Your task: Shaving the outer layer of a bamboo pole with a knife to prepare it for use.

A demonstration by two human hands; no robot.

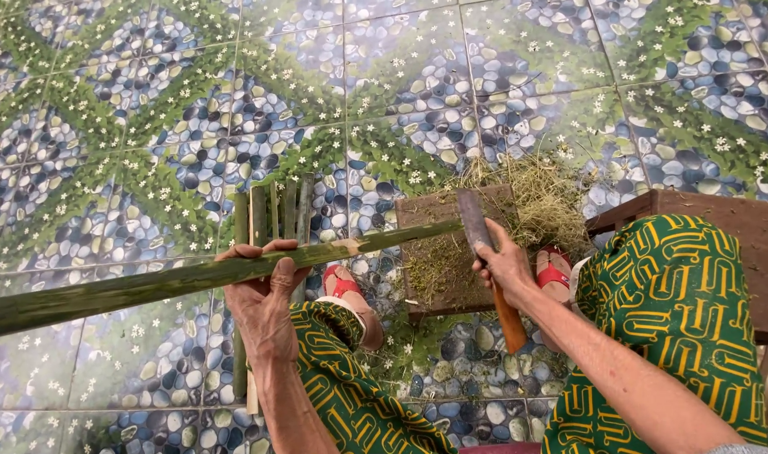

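My left hand [262, 298] grips a long green bamboo pole [131, 290] that runs from the left edge across to a wooden chopping block [451, 277]. The pole's far end rests on the block. My right hand [503, 265] holds a cleaver-like knife [475, 220] by its orange wooden handle, the blade upright against the pole's end. Thin green shavings [535, 197] lie piled on and behind the block.
Several split green bamboo strips [270, 214] lie on the tiled floor [148, 126] behind my left hand. My knees in green and yellow patterned cloth [678, 294] and feet in red sandals [556, 276] flank the block. A brown wooden stool [737, 227] stands at right.
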